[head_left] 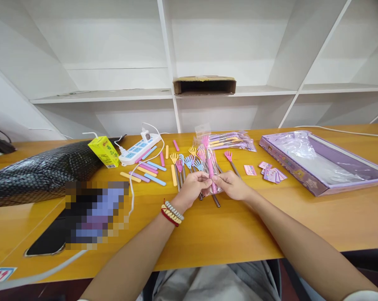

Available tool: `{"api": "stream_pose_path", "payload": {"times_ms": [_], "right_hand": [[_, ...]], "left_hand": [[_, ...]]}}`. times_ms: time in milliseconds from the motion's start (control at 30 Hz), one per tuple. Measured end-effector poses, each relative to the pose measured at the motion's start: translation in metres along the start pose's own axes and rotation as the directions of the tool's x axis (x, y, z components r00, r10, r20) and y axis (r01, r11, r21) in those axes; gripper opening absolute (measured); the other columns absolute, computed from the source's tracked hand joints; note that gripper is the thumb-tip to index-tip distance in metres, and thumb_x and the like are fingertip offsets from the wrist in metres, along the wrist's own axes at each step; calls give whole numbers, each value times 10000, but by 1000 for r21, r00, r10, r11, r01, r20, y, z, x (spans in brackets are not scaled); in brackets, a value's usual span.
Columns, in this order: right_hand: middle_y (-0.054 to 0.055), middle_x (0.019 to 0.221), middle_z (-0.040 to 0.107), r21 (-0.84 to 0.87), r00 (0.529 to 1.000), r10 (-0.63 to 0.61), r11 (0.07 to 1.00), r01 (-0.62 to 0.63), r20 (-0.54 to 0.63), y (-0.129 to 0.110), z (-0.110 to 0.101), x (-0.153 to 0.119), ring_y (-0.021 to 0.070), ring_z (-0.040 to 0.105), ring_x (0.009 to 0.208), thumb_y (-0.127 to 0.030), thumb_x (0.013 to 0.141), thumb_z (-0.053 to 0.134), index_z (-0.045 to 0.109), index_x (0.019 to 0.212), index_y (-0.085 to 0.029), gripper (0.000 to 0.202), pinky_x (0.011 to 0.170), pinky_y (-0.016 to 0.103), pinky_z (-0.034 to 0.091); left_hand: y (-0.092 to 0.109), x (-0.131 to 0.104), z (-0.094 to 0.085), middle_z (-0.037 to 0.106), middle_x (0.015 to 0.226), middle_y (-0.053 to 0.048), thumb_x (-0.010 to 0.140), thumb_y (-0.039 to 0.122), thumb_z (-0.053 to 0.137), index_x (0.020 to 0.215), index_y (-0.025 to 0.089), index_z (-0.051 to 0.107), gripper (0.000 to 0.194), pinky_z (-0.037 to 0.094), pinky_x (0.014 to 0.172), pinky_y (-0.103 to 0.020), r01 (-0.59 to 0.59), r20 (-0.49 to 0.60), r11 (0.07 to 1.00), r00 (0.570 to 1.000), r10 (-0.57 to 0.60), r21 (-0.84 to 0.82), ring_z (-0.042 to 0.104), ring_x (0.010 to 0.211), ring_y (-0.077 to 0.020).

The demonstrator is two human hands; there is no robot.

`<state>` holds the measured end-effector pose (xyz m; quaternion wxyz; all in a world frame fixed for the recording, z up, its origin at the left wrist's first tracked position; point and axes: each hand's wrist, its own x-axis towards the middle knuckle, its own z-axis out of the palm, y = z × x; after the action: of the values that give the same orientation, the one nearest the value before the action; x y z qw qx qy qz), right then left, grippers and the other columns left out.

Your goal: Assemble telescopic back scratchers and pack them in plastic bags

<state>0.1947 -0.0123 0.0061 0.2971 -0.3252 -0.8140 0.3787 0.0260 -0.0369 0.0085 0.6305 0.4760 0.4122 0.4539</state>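
Observation:
A pink back scratcher (210,165) in a clear plastic bag is between my hands, its claw end pointing away from me. My left hand (192,189) pinches the bag's near end from the left. From the right, my right hand (233,186) pinches the same end, thumb against the bag. Just beyond and beside my left hand lie several loose back scratchers (189,162) with pink, blue, yellow and purple claws and metal rods. A pink-clawed scratcher (232,161) lies beyond my right hand. Bagged back scratchers (231,141) are piled behind.
Coloured handle tubes (149,169) lie left, near a white power strip (141,149) and a yellow drink carton (104,151). Small printed cards (273,173) lie right, before a purple display box (320,189). A phone (47,234) and cable (47,272) are at front left. A cardboard box (204,79) sits on the shelf.

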Motion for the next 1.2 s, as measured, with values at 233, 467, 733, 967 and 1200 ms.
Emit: {"api": "stream_pose_path", "payload": {"times_ms": [233, 467, 733, 967, 1200], "right_hand": [[-30, 540, 317, -52, 999, -27, 998, 25, -26, 3, 0, 1, 70, 288, 510, -480, 874, 361, 421, 571, -151, 451, 481, 205, 255], [-39, 508, 259, -170, 999, -36, 985, 29, -39, 2, -4, 2, 60, 239, 481, -462, 861, 401, 399, 515, -149, 467, 458, 210, 195], [-47, 483, 217, -186, 1000, 23, 982, -22, 5, 1, -9, 1, 53, 202, 464, -511, 845, 397, 318, 482, -155, 515, 446, 221, 167], [-11, 544, 510, -422, 880, 175, 825, -376, -443, 29, -62, 1, 97, 428, 515, -478, 756, 514, 539, 576, -164, 363, 508, 230, 284], [77, 979, 651, -466, 784, 454, 633, -619, -424, 74, -107, -13, 183, 603, 781, -355, 588, 672, 628, 1076, -184, 519, 652, 252, 418]], "left_hand": [[0, -3, 11, 570, 716, -2, 690, 319, 678, 795, 132, 571, 240, 462, 617, -221, -14, 33, 987, 999, 20, -159, 543, 636, -85], [1, -2, 7, 581, 760, -2, 661, 343, 700, 840, 163, 485, 332, 507, 560, -279, -13, -11, 1000, 1000, 12, -23, 561, 631, -116], [3, -1, 4, 572, 621, 22, 648, 337, 709, 800, 152, 507, 313, 417, 461, -198, -72, -40, 997, 997, 72, 8, 524, 502, -86], [6, 6, -9, 627, 716, -38, 654, 296, 704, 915, 108, 622, 331, 464, 615, -255, -124, -69, 992, 990, 125, 22, 574, 638, -122], [7, 5, -7, 568, 611, -8, 669, 334, 685, 937, 106, 613, 359, 447, 529, -244, -68, -100, 995, 992, 75, 72, 548, 550, -108]]}}
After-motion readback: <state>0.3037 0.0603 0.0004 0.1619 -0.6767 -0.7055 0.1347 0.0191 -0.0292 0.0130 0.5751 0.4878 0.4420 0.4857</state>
